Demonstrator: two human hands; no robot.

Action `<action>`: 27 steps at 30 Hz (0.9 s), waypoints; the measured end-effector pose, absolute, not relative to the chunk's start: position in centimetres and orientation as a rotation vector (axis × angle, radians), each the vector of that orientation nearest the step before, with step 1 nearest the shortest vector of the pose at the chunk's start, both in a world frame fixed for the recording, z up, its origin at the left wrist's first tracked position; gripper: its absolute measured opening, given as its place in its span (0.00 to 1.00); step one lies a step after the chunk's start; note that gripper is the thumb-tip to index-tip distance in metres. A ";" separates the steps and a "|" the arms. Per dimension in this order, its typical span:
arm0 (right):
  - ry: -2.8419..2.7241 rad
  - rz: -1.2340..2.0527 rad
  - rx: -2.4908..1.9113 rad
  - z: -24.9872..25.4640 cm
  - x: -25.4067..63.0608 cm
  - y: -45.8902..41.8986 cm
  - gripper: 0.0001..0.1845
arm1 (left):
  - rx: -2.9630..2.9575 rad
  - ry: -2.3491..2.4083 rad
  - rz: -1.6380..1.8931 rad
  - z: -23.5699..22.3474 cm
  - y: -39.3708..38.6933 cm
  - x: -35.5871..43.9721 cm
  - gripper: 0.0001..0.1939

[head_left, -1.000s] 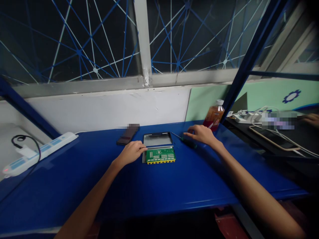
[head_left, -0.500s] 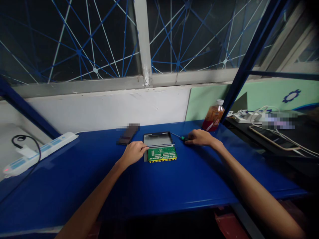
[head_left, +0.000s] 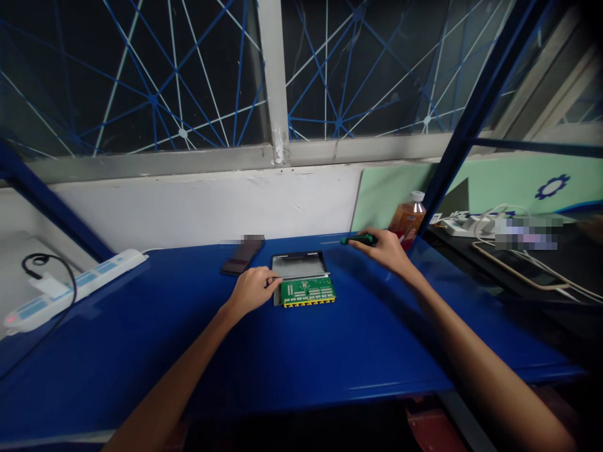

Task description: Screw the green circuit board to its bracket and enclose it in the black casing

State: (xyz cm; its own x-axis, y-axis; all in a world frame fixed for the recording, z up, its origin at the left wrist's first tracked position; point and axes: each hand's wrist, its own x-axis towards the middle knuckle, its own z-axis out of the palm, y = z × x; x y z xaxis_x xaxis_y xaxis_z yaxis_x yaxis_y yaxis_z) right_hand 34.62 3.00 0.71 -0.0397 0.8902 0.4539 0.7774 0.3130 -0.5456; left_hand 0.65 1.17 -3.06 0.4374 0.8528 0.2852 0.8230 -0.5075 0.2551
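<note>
A green circuit board (head_left: pixel 308 291) lies in an open grey metal case (head_left: pixel 299 266) on the blue table (head_left: pixel 301 351). My left hand (head_left: pixel 254 289) rests at the case's left edge, fingers curled against it. My right hand (head_left: pixel 384 247) is lifted above the table to the right of the case and grips a screwdriver (head_left: pixel 357 239) with a green and black handle, its thin shaft pointing left.
A dark phone (head_left: pixel 242 256) lies left of the case. An orange bottle (head_left: pixel 407 220) stands at the back right by a blue post. A white power strip (head_left: pixel 70 290) sits at the far left. Cables and another power strip (head_left: pixel 471 223) lie on the neighbouring dark desk.
My right hand closed on the screwdriver lying right of the case and lifted it off the table, up and back. My left hand stayed at the case's left edge.
</note>
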 end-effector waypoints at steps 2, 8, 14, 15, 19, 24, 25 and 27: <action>-1.718 0.308 -1.378 1.0 34.3 2.8 0.24 | 2.609 1.494 0.597 -2.9 1.1 0.5 0.15; -1.505 0.569 -1.080 2.1 32.8 2.0 0.20 | 2.644 1.482 0.739 -1.3 1.0 0.9 0.15; -1.487 0.730 -1.020 2.7 29.8 1.9 0.21 | 2.631 1.216 0.736 0.7 1.5 4.2 0.14; -1.519 0.730 -1.029 2.7 29.3 2.0 0.22 | 2.602 1.167 0.734 0.8 1.7 5.0 0.14; -1.663 0.611 -1.089 2.7 28.2 2.3 0.22 | 2.472 1.081 0.807 0.3 2.5 7.9 0.13; -1.744 0.469 -1.140 2.6 27.8 2.2 0.20 | 2.337 1.038 0.898 -0.7 2.9 9.6 0.09; -1.760 0.449 -1.144 2.5 27.7 2.0 0.19 | 2.319 1.009 0.892 -0.8 2.9 9.7 0.08; -1.791 0.409 -1.145 2.4 27.6 1.8 0.19 | 2.281 0.975 0.885 -1.2 3.0 9.8 0.08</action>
